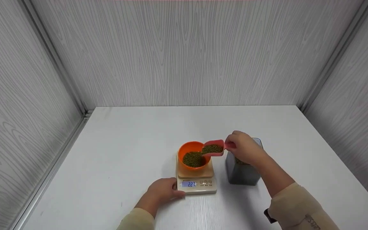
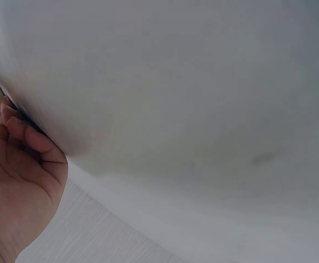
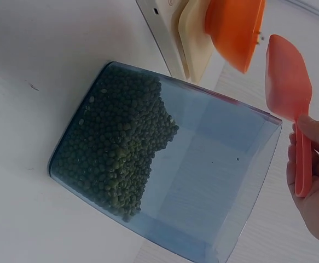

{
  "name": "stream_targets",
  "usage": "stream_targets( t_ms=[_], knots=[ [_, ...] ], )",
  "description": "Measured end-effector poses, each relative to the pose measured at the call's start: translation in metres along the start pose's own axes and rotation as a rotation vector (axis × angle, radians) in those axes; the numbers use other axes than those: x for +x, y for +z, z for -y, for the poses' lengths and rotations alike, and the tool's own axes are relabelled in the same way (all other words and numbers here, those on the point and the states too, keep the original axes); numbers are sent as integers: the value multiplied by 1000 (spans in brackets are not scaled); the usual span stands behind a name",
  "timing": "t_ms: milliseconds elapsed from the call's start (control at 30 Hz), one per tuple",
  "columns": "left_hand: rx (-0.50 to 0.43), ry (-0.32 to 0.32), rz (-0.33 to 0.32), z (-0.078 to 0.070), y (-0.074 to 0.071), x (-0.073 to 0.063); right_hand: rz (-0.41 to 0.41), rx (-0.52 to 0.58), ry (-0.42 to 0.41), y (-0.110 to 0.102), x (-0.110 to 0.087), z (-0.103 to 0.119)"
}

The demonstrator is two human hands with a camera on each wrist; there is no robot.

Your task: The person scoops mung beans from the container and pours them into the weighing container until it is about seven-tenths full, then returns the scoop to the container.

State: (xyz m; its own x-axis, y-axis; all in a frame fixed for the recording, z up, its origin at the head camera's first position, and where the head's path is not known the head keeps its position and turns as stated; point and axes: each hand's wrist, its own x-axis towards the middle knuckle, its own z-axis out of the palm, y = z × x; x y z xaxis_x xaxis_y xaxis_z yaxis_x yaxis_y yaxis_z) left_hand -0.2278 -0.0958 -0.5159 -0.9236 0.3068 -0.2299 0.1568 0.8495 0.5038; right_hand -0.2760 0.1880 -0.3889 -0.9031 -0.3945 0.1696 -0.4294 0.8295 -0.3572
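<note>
My right hand (image 1: pixel 245 147) grips the handle of a pink scoop (image 1: pixel 219 153), whose front edge overlaps the rim of an orange bowl (image 1: pixel 184 149) in the head view. Green mung beans (image 1: pixel 212 148) lie in the scoop, and more mung beans (image 1: pixel 193 159) cover the bowl's bottom. The bowl stands on a kitchen scale (image 1: pixel 198 189) with a lit display. At the scale's front left corner my left hand (image 1: pixel 162 191) holds on, thumb at the front edge, fingers curled against the side. In the right wrist view a few beans (image 3: pixel 260 38) show beside the bowl's rim.
Right of the scale, under my right forearm, stands a clear bluish container (image 1: pixel 243 175), open at the top. Mung beans (image 3: pixel 115 148) are heaped inside it. White table (image 1: pixel 123 134) surrounds these things, with wood-grain panels (image 1: pixel 184 54) behind and at both sides.
</note>
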Motion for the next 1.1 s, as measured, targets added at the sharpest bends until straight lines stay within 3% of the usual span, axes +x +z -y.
stream_targets(
  t_ms=[133, 467, 1100],
  knots=[
    [2, 10, -2, 1, 0, 0, -27, -32, -13, 0, 2, 4],
    [9, 13, 2, 2, 1, 2, -16, -81, 58, 3, 9, 18],
    [3, -3, 8, 2, 3, 3, -51, -134, -33, 7, 11, 29]
  ],
)
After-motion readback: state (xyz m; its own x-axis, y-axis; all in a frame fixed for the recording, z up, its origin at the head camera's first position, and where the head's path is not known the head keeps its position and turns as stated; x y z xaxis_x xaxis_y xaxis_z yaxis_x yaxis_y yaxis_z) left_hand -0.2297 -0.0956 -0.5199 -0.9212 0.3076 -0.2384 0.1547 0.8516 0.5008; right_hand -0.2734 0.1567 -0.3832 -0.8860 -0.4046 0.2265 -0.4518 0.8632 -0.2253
